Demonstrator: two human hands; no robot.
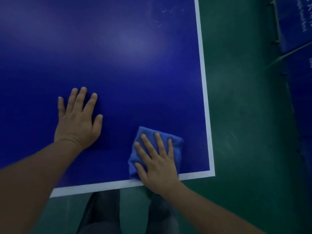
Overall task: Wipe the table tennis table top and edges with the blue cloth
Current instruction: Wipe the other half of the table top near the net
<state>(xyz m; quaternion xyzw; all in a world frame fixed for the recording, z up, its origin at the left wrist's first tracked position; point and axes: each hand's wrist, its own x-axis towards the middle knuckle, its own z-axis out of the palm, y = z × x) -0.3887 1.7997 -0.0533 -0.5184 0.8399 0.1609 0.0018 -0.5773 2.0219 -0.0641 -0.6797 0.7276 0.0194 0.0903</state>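
Note:
The dark blue table tennis table (118, 56) fills most of the view, with a white line along its right and near edges. A folded blue cloth (146, 135) lies near the table's near right corner. My right hand (157, 164) presses flat on the cloth with fingers spread, its heel at the near white line. My left hand (77, 119) rests flat on the bare table top to the left, fingers apart, holding nothing. Faint whitish smudges (167, 11) show on the surface at the far right.
Green floor (244, 115) lies to the right of and below the table. Blue barrier panels (297, 31) stand along the far right. My legs in dark trousers (101, 213) are visible under the near edge.

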